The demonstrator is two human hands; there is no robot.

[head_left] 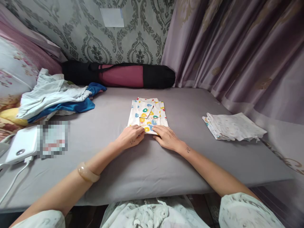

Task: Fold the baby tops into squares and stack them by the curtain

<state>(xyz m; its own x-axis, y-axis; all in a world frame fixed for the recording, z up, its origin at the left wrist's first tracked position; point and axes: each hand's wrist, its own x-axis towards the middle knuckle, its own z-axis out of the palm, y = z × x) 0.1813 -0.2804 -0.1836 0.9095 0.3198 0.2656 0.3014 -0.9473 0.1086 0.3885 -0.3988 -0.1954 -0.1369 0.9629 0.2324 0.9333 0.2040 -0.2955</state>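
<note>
A small white garment (148, 110) with yellow, blue, green and red prints lies partly folded on the grey sheet (185, 110). My left hand (133, 136) grips its near left edge, fingers curled over the fabric. At the near right edge, my right hand (166, 136) holds the cloth between its thumb and fingers. Both hands rest close together on the near side, with the garment's near edge folded over between them.
Folded white clothes (235, 126) lie at the right. White and blue clothes (57, 95) are heaped at the left, above a white device (22, 145) with cables. A black and maroon long bag (121, 76) lies along the wall; a purple curtain (213, 47) hangs at right.
</note>
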